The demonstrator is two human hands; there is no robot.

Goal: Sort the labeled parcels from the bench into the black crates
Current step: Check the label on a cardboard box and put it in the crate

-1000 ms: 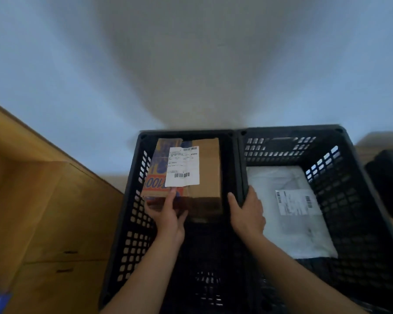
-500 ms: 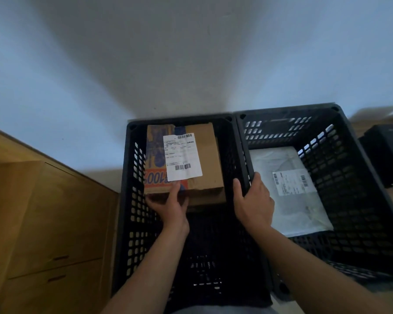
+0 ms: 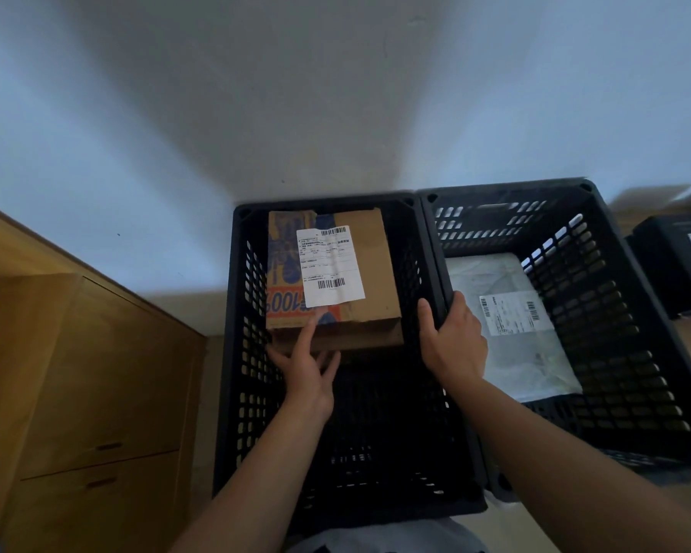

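Inside the left black crate (image 3: 232, 353), at its far end, lies the cardboard box (image 3: 372, 281) with white shipping label (image 3: 330, 265) up. Left hand (image 3: 306, 369) holds the box's near edge, index finger on top. Right hand (image 3: 453, 345) grips the shared rim between the crates. Right black crate (image 3: 615, 313) holds a white poly mailer (image 3: 511, 341), flat on its floor.
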